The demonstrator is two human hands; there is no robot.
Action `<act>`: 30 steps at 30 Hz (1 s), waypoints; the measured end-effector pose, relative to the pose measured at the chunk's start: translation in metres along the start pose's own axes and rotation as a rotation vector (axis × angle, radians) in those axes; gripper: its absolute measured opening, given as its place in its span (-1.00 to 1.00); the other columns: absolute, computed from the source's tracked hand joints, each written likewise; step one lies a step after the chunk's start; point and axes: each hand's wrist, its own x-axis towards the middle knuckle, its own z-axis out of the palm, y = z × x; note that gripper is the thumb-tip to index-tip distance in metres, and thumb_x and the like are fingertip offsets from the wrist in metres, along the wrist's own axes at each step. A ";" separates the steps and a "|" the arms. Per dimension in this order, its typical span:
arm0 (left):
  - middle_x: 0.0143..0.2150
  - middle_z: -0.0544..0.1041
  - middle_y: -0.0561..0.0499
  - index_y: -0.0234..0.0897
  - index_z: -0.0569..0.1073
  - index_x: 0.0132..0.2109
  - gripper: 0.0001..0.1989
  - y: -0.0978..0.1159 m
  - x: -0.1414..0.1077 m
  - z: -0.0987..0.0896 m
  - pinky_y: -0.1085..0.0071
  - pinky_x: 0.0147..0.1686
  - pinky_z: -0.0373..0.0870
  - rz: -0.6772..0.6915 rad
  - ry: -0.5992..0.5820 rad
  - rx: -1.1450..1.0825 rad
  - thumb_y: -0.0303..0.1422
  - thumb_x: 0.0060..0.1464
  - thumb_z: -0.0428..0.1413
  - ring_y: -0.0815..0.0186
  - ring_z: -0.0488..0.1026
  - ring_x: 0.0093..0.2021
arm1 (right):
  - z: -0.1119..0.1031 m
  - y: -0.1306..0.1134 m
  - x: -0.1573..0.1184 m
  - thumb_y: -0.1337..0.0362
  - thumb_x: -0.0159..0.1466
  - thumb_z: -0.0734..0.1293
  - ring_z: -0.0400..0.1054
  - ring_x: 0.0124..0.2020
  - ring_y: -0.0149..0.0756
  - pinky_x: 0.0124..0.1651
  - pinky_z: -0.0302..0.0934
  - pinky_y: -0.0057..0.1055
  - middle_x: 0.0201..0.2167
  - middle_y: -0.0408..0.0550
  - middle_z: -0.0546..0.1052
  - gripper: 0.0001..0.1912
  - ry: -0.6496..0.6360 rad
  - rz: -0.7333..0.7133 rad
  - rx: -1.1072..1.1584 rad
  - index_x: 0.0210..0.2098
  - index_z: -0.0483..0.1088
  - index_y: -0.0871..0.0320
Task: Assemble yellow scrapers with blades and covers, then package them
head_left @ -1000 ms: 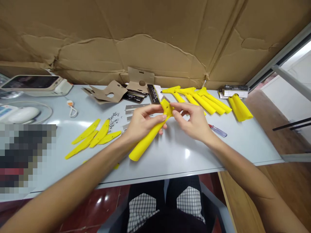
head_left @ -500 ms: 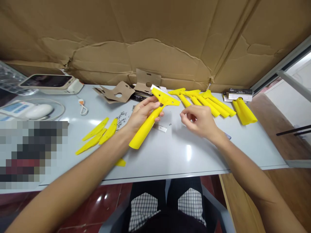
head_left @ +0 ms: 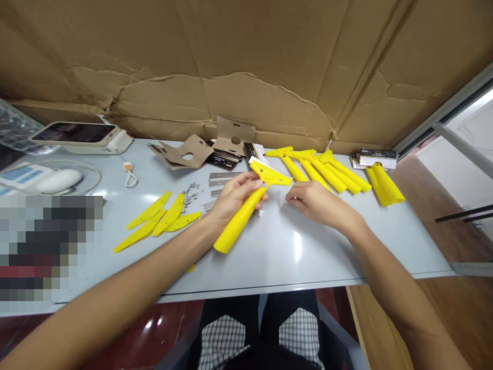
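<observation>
Brown cardboard (head_left: 246,41) stands behind — a dark-screened device (head_left: 75,132) lies left, near a white cord (head_left: 128,167).

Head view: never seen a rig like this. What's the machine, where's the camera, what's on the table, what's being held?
No machine: these are a person's bare hands, seen by a camera worn on the head, looking forward and down.

The left hand grips a yellow scraper, its wide end pointing away. The right hand is beside it, fingers curled; whether it pinches something small, I can't tell.

On the table, to the left, are flat yellow pieces, small screws and metal strips. More yellow scrapers lie toward the back right.
</observation>
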 end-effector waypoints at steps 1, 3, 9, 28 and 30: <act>-0.25 0.56 -0.01 -0.26 0.48 -0.09 -0.65 -0.002 -0.002 0.002 0.51 -0.59 0.39 -0.013 -0.004 0.005 -0.35 0.00 0.39 0.35 0.56 -0.43 | -0.010 -0.001 -0.003 0.48 0.36 0.31 0.46 -0.28 -0.22 -0.14 0.24 -0.26 -0.29 -0.07 0.64 -0.76 -0.012 -0.028 -0.019 -0.27 0.60 0.09; -0.27 0.57 -0.01 -0.27 0.49 -0.09 -0.66 -0.005 -0.008 0.007 0.51 -0.60 0.39 -0.054 -0.016 0.014 -0.34 0.01 0.39 0.35 0.56 -0.44 | -0.027 -0.006 -0.007 0.40 0.38 0.37 0.43 -0.36 -0.26 -0.20 0.23 -0.27 -0.36 -0.10 0.63 -0.84 0.060 -0.047 0.001 -0.27 0.59 0.07; -0.40 0.60 0.02 -0.25 0.51 -0.08 -0.65 -0.017 -0.024 0.018 0.53 -0.63 0.36 -0.194 -0.118 0.041 -0.28 0.04 0.41 0.35 0.53 -0.51 | -0.037 -0.018 -0.010 0.27 0.40 0.44 0.44 -0.39 -0.27 -0.27 0.28 -0.27 -0.38 -0.13 0.63 -0.88 0.210 -0.078 0.208 -0.29 0.61 0.02; -0.43 0.64 0.03 -0.31 0.46 -0.13 -0.64 -0.017 -0.040 0.027 0.46 -0.58 0.53 -0.142 -0.279 0.096 -0.29 0.08 0.44 0.33 0.57 -0.57 | -0.022 -0.028 -0.007 0.37 0.26 0.51 0.53 -0.36 -0.27 -0.26 0.39 -0.33 -0.33 -0.13 0.66 -0.88 0.113 0.069 0.274 -0.21 0.55 0.11; -0.42 0.64 0.02 -0.32 0.46 -0.14 -0.64 -0.018 -0.040 0.026 0.46 -0.58 0.54 -0.116 -0.280 0.097 -0.30 0.08 0.45 0.32 0.58 -0.56 | -0.023 -0.031 -0.008 0.34 0.27 0.52 0.56 -0.34 -0.24 -0.26 0.41 -0.31 -0.31 -0.12 0.67 -0.88 0.096 0.123 0.303 -0.21 0.54 0.10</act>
